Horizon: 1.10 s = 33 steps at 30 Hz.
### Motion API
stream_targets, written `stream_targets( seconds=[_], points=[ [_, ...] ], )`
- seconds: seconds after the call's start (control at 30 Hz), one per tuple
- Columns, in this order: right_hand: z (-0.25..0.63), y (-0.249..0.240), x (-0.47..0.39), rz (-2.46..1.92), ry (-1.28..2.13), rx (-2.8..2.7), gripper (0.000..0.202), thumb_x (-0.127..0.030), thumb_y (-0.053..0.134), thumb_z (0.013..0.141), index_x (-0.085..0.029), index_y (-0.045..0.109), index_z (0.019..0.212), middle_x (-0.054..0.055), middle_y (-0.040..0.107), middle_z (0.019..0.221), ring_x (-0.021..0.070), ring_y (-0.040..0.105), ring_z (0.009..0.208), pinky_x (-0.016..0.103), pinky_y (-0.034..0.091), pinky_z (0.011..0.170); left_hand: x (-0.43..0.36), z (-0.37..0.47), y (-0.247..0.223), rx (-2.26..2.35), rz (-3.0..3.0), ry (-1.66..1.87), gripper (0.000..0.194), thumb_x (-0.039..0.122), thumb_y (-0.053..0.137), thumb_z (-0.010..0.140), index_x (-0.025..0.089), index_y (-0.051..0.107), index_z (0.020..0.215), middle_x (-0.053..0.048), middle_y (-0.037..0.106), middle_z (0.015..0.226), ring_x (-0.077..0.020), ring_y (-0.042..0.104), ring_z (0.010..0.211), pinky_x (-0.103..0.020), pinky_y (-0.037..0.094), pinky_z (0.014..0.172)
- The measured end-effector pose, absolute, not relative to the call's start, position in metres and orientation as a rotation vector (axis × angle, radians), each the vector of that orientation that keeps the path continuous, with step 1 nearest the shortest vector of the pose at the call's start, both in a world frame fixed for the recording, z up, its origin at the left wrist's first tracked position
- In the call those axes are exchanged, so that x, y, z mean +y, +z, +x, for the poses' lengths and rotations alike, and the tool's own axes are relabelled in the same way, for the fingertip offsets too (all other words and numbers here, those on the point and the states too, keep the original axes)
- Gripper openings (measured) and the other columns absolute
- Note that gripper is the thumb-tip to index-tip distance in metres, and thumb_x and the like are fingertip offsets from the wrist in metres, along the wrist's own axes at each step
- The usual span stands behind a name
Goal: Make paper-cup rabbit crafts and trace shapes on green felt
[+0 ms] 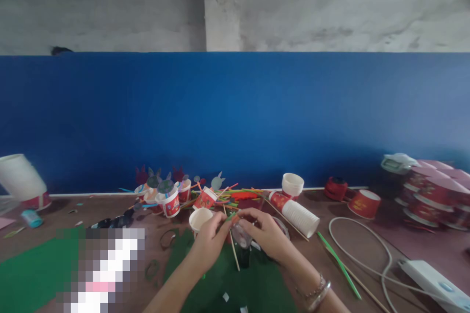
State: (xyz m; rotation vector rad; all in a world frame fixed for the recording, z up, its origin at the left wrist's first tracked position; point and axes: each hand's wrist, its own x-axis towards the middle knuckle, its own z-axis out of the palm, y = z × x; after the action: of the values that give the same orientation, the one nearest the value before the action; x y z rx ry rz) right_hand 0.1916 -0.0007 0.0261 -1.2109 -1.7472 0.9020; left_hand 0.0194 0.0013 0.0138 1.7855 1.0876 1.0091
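Observation:
My left hand (212, 235) and my right hand (265, 231) meet over a dark green sheet (205, 288), fingers pinched around a small green and orange piece (232, 216). A clear, shiny round item (242, 235) lies against my right fingers; whether it is held is hard to tell. Beneath my hands a thin wooden stick (235, 252) slants down toward the sheet. Just left of my left fingers stands a white-rimmed paper cup (200, 218). A small dark object (243, 257) is below the clear item.
Decorated red cups (169, 204) stand at the back left. A nested cup stack (301, 217) lies right of my hands, near green straws (340, 266), a looped cable (384, 244) and a white power strip (435, 283). Stacked red cups (436, 190) fill the far right. A blue partition (235, 117) rises behind.

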Motion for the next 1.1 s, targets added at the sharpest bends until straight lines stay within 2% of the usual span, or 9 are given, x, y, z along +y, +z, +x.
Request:
stream_targets(
  seconds=[0.13,0.27,0.43,0.6,0.77,0.9,1.1],
  points=[
    [0.192,0.018,0.002,-1.203,1.094,-1.665,0.022,-0.034,0.06,0.078,-0.016,0.061,0.089,0.004,0.068,0.077,0.0163,0.061,0.07,0.026,0.046,0.063,0.004,0.019,0.012,1.087,1.709,1.031,0.03,0.043,0.041,0.087,0.018,0.05,0.074,0.005,0.046,0.056,-0.0122,0.04,0.055,-0.023,0.03,0.054],
    [0.193,0.013,0.003,-1.133,1.239,-1.606,0.03,-0.031,0.064,0.074,-0.016,0.055,0.099,-0.001,0.065,0.066,0.0151,0.061,0.064,0.025,0.045,0.06,0.003,0.02,0.012,1.097,1.701,1.035,0.031,0.045,0.043,0.086,0.018,0.049,0.07,0.005,0.043,0.057,-0.0119,0.039,0.055,-0.023,0.029,0.053],
    [0.192,0.017,0.001,-1.182,1.115,-1.647,0.029,-0.024,0.062,0.073,-0.016,0.056,0.101,-0.006,0.057,0.053,0.0122,0.056,0.054,0.023,0.042,0.056,0.004,0.021,0.009,1.187,1.788,1.01,0.034,0.045,0.042,0.086,0.019,0.046,0.065,0.005,0.037,0.057,-0.0118,0.036,0.056,-0.023,0.027,0.053],
    [0.186,0.023,-0.006,-1.245,1.025,-1.652,0.035,-0.032,0.058,0.078,-0.016,0.056,0.109,-0.004,0.059,0.054,0.0135,0.057,0.055,0.023,0.041,0.055,0.005,0.022,0.002,1.315,1.882,1.047,0.031,0.041,0.038,0.088,0.02,0.043,0.065,0.005,0.039,0.057,-0.013,0.037,0.057,-0.024,0.027,0.054],
    [0.183,0.032,-0.015,-1.174,1.093,-1.643,0.037,-0.025,0.055,0.079,-0.015,0.053,0.115,-0.004,0.06,0.056,0.0131,0.057,0.056,0.023,0.041,0.056,0.007,0.019,0.002,1.381,1.902,1.1,0.034,0.041,0.037,0.087,0.019,0.046,0.063,0.004,0.043,0.057,-0.0137,0.04,0.058,-0.025,0.029,0.056],
    [0.183,0.035,-0.018,-1.146,1.031,-1.662,0.038,-0.026,0.054,0.081,-0.017,0.051,0.118,-0.005,0.059,0.053,0.0133,0.056,0.055,0.025,0.041,0.058,0.01,0.014,0.007,1.323,1.805,1.062,0.037,0.046,0.038,0.086,0.019,0.049,0.064,0.005,0.04,0.054,-0.0128,0.039,0.054,-0.024,0.028,0.052],
    [0.186,0.041,-0.021,-1.01,1.13,-1.66,0.035,-0.033,0.055,0.084,-0.016,0.051,0.114,0.001,0.065,0.066,0.0159,0.059,0.066,0.029,0.042,0.064,0.011,0.017,0.008,1.232,1.649,0.969,0.04,0.053,0.039,0.081,0.017,0.052,0.067,0.006,0.037,0.049,-0.0118,0.035,0.048,-0.024,0.026,0.048]
  ],
)
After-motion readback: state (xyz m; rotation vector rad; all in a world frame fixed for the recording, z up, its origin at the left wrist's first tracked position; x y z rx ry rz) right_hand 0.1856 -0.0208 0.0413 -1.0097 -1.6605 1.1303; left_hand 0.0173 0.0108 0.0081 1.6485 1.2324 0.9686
